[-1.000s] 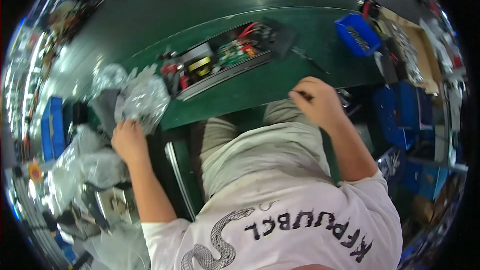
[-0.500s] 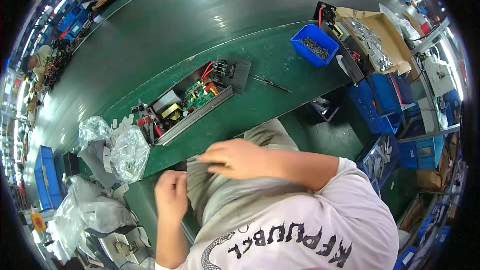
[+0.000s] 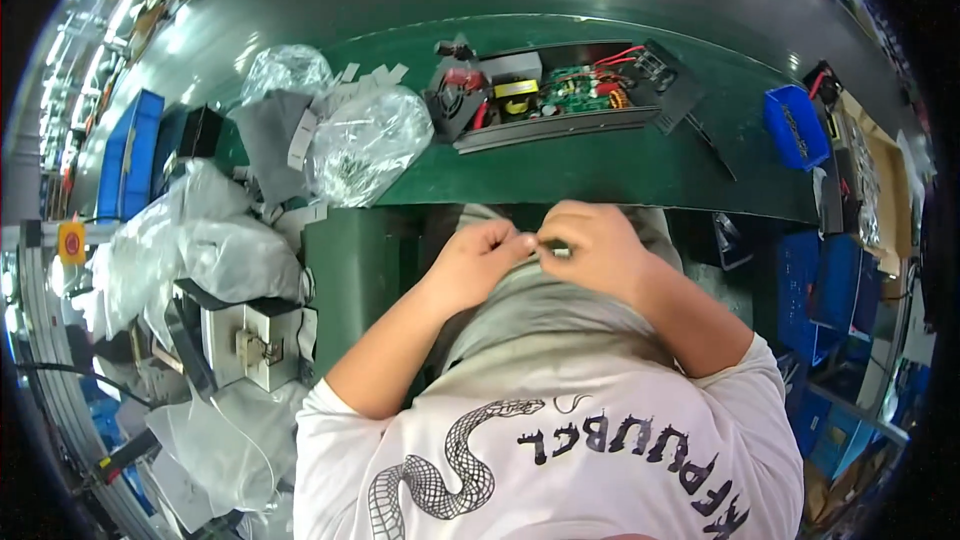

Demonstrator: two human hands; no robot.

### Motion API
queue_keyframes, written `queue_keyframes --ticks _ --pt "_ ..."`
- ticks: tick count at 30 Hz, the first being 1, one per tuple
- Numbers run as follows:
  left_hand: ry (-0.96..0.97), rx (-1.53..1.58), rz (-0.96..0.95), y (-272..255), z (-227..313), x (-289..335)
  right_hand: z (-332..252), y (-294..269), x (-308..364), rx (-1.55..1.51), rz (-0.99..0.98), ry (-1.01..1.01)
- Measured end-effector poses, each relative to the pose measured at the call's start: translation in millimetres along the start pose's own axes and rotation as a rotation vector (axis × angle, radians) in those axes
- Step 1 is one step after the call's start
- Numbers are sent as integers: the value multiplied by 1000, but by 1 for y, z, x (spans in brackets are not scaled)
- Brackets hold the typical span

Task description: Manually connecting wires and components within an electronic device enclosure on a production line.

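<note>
What is between the curled fingers is hidden, and for neither the left hand nor the right hand can it be told whether something is grasped. Both are held close together above the lap. On the green workbench in front, the open electronics case is placed, with a clear plastic bag at its left and tweezers at its right.

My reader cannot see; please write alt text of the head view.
A person's left hand and right hand are close together near a green workbench; whether they hold anything is unclear. On it sit an open electronics case, a clear plastic bag and a blue bin.
</note>
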State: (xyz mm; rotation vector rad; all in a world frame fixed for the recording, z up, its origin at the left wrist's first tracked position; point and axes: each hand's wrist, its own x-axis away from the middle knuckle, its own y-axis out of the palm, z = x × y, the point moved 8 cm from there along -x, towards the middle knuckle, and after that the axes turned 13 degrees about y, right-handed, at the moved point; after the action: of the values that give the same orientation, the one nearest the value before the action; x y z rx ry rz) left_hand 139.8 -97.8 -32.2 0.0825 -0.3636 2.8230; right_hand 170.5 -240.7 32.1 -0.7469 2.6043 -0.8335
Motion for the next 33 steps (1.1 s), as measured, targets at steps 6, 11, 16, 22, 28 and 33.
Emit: queue_keyframes --ticks 6,11,16,22,28,33 --pt "339 -552 130 -22 40 1 19 -5 -45 245 363 18" --pt "252 -574 101 -34 33 1 32 -1 -62 388 439 133" --pt "246 -478 147 -37 30 -2 32 -2 -60 402 485 72" --pt "242 -454 106 -33 27 -3 27 -3 -57 381 518 28" --pt "255 -447 108 -32 27 -3 27 -2 -59 393 496 6" --pt "310 -461 120 -32 29 -4 36 -4 -63 430 512 124"
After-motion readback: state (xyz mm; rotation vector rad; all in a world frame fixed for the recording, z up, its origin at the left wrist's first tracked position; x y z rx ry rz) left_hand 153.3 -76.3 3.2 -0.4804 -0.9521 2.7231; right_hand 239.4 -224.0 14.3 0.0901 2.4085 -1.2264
